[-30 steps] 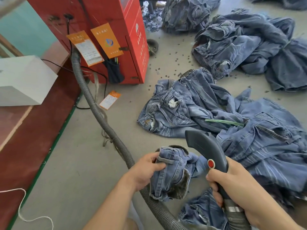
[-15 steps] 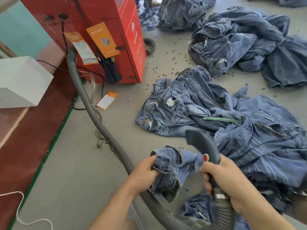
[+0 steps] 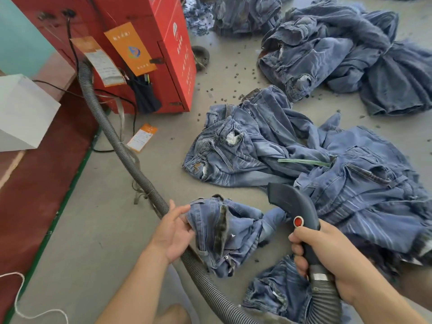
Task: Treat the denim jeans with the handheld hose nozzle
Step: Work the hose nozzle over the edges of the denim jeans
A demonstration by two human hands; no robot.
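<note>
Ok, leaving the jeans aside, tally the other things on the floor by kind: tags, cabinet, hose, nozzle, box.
3 orange tags, two hanging on the cabinet, one on the floor
1 red cabinet
1 grey hose
1 nozzle
1 white box
Total: 7

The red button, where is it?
In the head view, lower right: the red button sits on the dark nozzle, just above the right hand gripping it.
</note>
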